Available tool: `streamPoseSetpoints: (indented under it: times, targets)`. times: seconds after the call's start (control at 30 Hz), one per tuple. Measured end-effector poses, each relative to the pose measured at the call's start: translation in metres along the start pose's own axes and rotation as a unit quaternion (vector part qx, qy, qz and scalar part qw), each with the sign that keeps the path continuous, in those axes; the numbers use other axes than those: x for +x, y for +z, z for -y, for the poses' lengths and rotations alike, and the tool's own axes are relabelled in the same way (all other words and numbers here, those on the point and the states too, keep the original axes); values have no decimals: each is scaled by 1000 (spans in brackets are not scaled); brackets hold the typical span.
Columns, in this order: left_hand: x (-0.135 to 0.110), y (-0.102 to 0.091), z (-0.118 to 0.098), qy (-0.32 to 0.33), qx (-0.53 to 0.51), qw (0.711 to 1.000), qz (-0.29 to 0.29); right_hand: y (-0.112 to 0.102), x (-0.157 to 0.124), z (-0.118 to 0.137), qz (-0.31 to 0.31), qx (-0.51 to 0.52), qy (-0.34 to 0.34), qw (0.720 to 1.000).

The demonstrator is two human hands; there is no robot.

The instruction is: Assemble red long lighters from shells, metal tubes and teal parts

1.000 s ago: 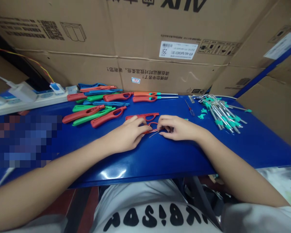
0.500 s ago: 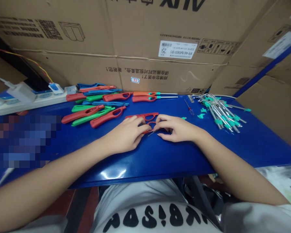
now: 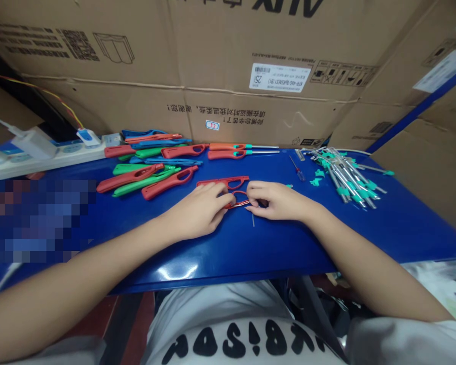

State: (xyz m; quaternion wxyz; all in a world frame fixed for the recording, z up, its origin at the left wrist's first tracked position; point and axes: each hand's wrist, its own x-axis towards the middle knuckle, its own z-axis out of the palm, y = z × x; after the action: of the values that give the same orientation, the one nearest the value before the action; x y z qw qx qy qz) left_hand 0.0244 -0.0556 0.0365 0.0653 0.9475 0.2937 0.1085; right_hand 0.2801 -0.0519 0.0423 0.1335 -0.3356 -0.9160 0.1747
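Note:
My left hand (image 3: 203, 212) is closed around a red-orange lighter casing (image 3: 240, 193), whose looped trigger end shows between my hands. Pale thin wires run along that casing's lower side. At its right end my right hand (image 3: 279, 202) is closed in a pinch, and a thin clear tube (image 3: 253, 220) sticks out below its fingertips. What else those fingers hold is hidden. Just behind both hands lies a red casing half (image 3: 228, 182) with a trigger opening, partly covered by my left fingers.
Red, green and blue lighter casings (image 3: 152, 180) are heaped at back left. Two lighters with metal rods (image 3: 264, 152) lie behind my hands. A screwdriver (image 3: 300, 174) and a pile of metal tubes with teal parts (image 3: 349, 177) lie right. A power strip (image 3: 61, 154) and cardboard (image 3: 137, 111) border the table.
My right fingers have shifted slightly right, so more of the casing's loop shows. The thin tube, earlier slanting left between my hands, now points down below my right fingertips.

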Motion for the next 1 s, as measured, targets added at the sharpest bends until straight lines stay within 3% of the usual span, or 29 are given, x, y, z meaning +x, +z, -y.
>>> streamPoseSetpoints:
  times: [0.7, 1.0]
  targets:
    - [1, -1, 0, 4, -15, 1000, -14, 5, 2, -7, -40, -5, -25, 999]
    - [-1, -1, 0, 10, 26, 999, -17, 3, 0, -5, -37, -18, -19, 999]
